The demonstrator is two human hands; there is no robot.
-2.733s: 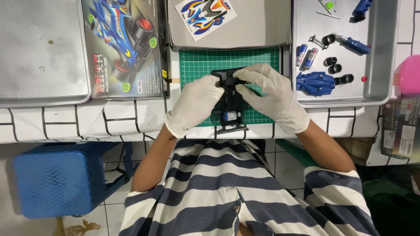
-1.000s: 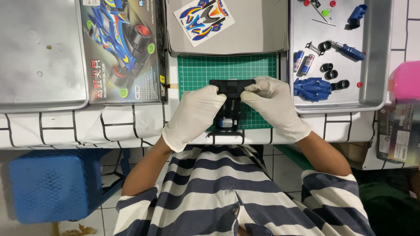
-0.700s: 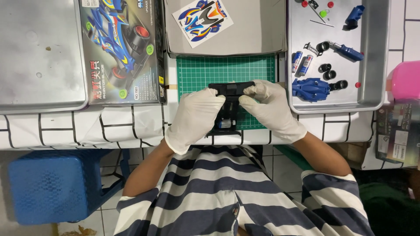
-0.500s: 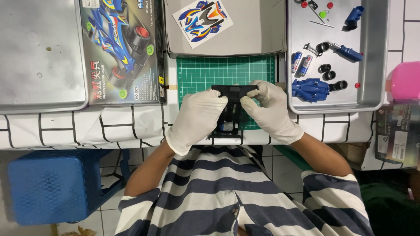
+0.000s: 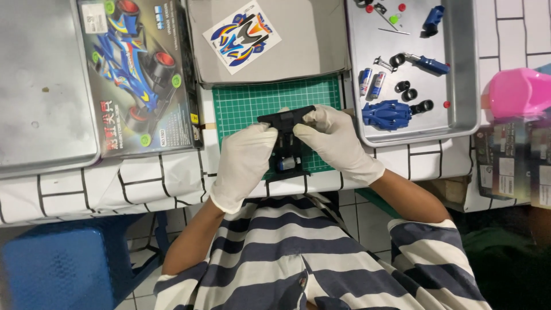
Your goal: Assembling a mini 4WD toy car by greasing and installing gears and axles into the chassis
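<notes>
Both gloved hands grip a black toy-car chassis [image 5: 286, 140] over the near edge of the green cutting mat [image 5: 252, 103]: left hand [image 5: 245, 163] on its left side, right hand [image 5: 336, 143] on its right. Beyond the mat lies a sticker sheet [image 5: 242, 36]; right of the mat, a metal tray [image 5: 465, 69] holds a blue car body [image 5: 385, 113].

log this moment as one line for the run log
left hand: holding black toy car chassis | right hand: holding same chassis | under: green cutting mat | nearby: metal tray with blue car body
</notes>
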